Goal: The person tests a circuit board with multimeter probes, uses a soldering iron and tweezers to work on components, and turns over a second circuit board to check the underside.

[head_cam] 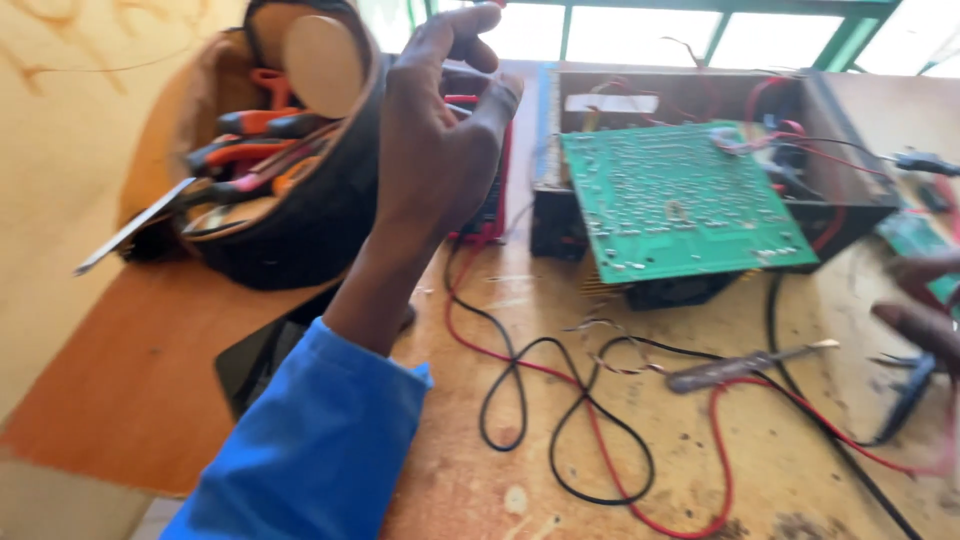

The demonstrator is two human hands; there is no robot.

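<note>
The left hand (435, 150) is up in the air, in front of a red box-shaped meter (487, 160) that stands on the worn wooden counter (520, 470). The thumb and the pointing finger curl toward each other at the top. I cannot tell if the fingers (470, 30) pinch anything or touch the red meter. The arm wears a bright blue sleeve (320, 440).

Just left of the red meter sits a black and brown tool bag (300, 220), open on its side. Orange and black tool handles (250, 150) stick out of it, and a flat metal blade (130, 228) pokes out to the left. A round tan disc (322, 62) shows at the top of the bag.

Right of the red meter is a dark open box of a machine (860, 170). A flat green circuit board (685, 200) leans on its front, with its silver dots facing up. Thin red wires (790, 140) run inside the box.

In front of the red meter, long red and black wires (580, 410) loop across the counter. A small tool with a dark handle and metal tip (745, 366) lies on the counter, right of the loops.

The right hand (925, 305) is far right of the red meter, at the edge of the view. It is blurry and cut off. Its fingers look a little apart, but I cannot tell if they hold anything.
</note>
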